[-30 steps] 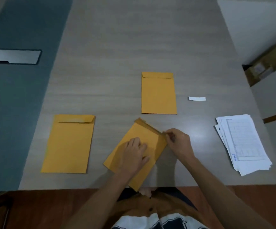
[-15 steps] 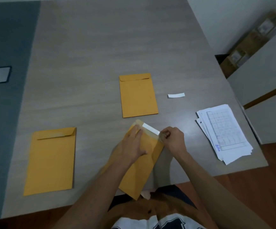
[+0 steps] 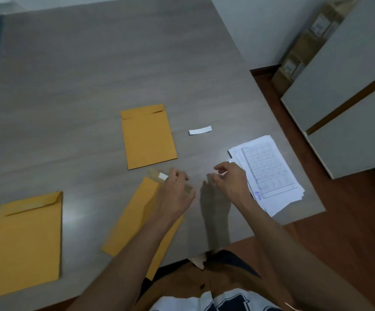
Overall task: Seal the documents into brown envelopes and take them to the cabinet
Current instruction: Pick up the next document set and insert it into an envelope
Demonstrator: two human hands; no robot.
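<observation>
Three brown envelopes lie on the grey table (image 3: 97,70), and the nearest one (image 3: 135,218) sits at about 6 o'clock, tilted, its lower corner hanging over the near edge. Its flap end points toward 11 o'clock, where a short piece of white strip (image 3: 163,175) shows on the flap. The left hand (image 3: 175,194) rests on that upper end, fingers curled down onto the paper – pressing it flat rather than gripping it. Just to the right, at about 4 o'clock of the flap, the right hand (image 3: 231,181) hovers clear of the envelope with thumb and forefinger pinched narrowly together; a pale sliver seems to sit between them, but it is too blurred to tell what it is.

At 8 o'clock the second envelope (image 3: 28,241) lies flat, well apart from the first, flap toward the far side. Past the right hand, at 3 o'clock, a fanned stack of white documents (image 3: 269,173) sits near the table's right edge – the top sheet printed with a grid. Farther out, around 12 o'clock, the third envelope (image 3: 148,136) lies flat, and a loose white strip (image 3: 200,130) rests near it on the right.
</observation>
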